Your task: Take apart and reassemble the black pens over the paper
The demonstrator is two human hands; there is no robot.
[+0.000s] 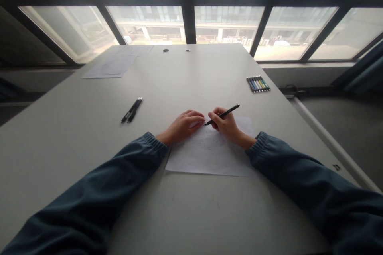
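A white sheet of paper [206, 155] with a faint pencil drawing lies on the grey table [167, 87] in front of me. My right hand [227, 125] grips a black pen [223, 114], its tip touching the sheet near the top edge. My left hand [185, 124] rests on the upper left part of the sheet, fingers curled and pressed down, holding it flat. Both arms wear dark blue sleeves.
Two black pens [132, 110] lie to the left of my hands. A row of several coloured markers [258, 83] sits at the right. More sheets of paper [116, 63] lie at the far left, before large windows. Two small dark holes [165, 50] mark the far table end.
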